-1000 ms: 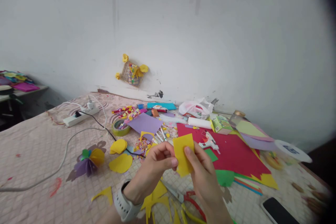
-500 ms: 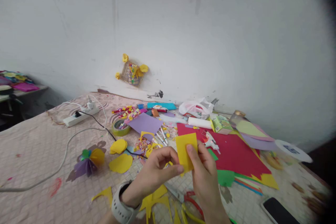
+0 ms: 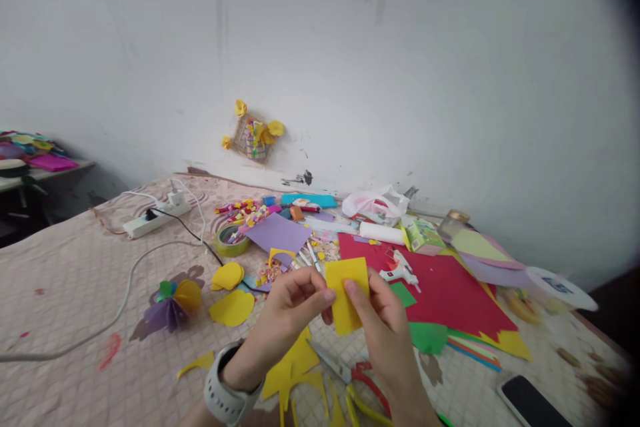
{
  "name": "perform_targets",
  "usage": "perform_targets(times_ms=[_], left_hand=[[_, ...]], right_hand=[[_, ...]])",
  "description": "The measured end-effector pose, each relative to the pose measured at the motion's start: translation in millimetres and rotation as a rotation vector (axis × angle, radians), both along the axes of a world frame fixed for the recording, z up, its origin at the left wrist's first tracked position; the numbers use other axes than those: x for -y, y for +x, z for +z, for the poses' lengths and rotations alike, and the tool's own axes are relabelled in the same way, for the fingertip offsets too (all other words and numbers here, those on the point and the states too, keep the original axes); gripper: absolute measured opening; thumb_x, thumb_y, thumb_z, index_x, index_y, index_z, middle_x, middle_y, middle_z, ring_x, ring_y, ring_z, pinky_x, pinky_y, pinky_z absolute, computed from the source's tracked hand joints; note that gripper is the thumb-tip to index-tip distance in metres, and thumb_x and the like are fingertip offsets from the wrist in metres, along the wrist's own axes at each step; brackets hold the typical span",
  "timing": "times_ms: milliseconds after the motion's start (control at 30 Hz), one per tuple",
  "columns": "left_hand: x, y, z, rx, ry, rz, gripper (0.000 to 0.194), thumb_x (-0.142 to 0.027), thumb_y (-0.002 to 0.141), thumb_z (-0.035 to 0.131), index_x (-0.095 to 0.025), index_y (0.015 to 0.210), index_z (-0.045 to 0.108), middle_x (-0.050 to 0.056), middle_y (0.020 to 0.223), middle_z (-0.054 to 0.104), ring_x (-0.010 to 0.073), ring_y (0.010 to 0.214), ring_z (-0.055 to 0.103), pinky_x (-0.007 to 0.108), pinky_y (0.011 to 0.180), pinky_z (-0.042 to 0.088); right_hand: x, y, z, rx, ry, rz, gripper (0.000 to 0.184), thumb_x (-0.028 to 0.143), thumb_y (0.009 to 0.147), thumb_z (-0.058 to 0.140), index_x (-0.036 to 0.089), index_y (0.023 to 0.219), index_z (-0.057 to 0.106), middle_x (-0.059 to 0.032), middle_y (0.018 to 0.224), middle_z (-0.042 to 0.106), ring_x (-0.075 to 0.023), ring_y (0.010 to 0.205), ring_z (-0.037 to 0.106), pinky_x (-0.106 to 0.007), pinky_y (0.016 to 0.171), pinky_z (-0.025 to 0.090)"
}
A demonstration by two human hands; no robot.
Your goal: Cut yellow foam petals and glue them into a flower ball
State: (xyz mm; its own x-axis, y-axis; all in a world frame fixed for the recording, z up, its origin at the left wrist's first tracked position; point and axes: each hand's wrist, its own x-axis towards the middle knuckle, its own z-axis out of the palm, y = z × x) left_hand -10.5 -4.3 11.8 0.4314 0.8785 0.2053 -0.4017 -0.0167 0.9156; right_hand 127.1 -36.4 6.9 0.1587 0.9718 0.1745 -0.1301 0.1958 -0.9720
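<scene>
A folded piece of yellow craft paper (image 3: 340, 310) is held upright above the table. My right hand (image 3: 387, 327) grips it from the right, thumb across its front and fingers behind. My left hand (image 3: 287, 310), with a pale watch on the wrist, is closed in a pinch at the paper's left edge. Below the hands lie scissors (image 3: 367, 387) with red and yellow handles, their blades pointing up and left. Yellow paper offcuts (image 3: 293, 373) are next to them. Yellow paper rounds (image 3: 233, 308) lie to the left of my left hand.
A purple and yellow paper flower (image 3: 170, 310) stands at left, near a power strip (image 3: 155, 219) with trailing cables. At right, a glue gun (image 3: 401, 270) lies on red paper (image 3: 450, 293). A phone (image 3: 533, 403) lies near the front edge. Tape (image 3: 231, 241) sits behind the rounds.
Both hands and the yellow paper have shifted slightly left. The left fingertips have come up along the paper's left edge. The objects on the table stay in place.
</scene>
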Motion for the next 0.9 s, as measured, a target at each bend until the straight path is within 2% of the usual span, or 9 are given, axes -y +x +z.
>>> perform_targets(times_ms=[200, 367, 633, 900], left_hand=[[-1, 1, -2.6, 0.03, 0.022, -0.008, 0.022, -0.029, 0.081, 0.067, -0.015, 0.067, 0.057, -0.002, 0.057, 0.061, 0.0071, 0.053, 0.054, 0.017, 0.054, 0.039], [-2, 1, -4.6, 0.078, 0.011, -0.052, 0.02, -0.028, 0.083, 0.065, -0.015, 0.069, 0.059, -0.001, 0.06, 0.062, 0.0083, 0.056, 0.055, 0.018, 0.056, 0.04], [-7, 3, -10.5, 0.272, -0.142, -0.148, 0.018, -0.028, 0.082, 0.065, -0.014, 0.072, 0.059, 0.0, 0.062, 0.06, 0.0081, 0.056, 0.054, 0.019, 0.056, 0.04], [-8, 5, -12.2, 0.303, -0.213, -0.178, 0.019, -0.028, 0.079, 0.068, -0.013, 0.072, 0.06, 0.0, 0.063, 0.059, 0.0079, 0.056, 0.053, 0.018, 0.055, 0.041]], right_hand=[[4, 0, 6.9, 0.021, 0.004, 0.008, 0.025, 0.045, 0.083, 0.061, 0.02, 0.082, 0.06, 0.0031, 0.065, 0.055, -0.0102, 0.056, 0.047, -0.017, 0.049, 0.041], [6, 1, 5.9, 0.032, -0.013, 0.0, 0.025, 0.044, 0.083, 0.062, 0.02, 0.081, 0.061, 0.0035, 0.064, 0.053, -0.0097, 0.055, 0.045, -0.016, 0.047, 0.039], [7, 0, 10.3, -0.006, -0.008, 0.11, 0.02, 0.041, 0.085, 0.061, 0.022, 0.082, 0.063, 0.003, 0.066, 0.058, -0.0098, 0.058, 0.051, -0.015, 0.051, 0.042], [6, 2, 7.5, 0.029, -0.028, 0.126, 0.022, 0.042, 0.085, 0.061, 0.021, 0.084, 0.062, 0.0021, 0.068, 0.059, -0.0104, 0.059, 0.052, -0.017, 0.051, 0.042]])
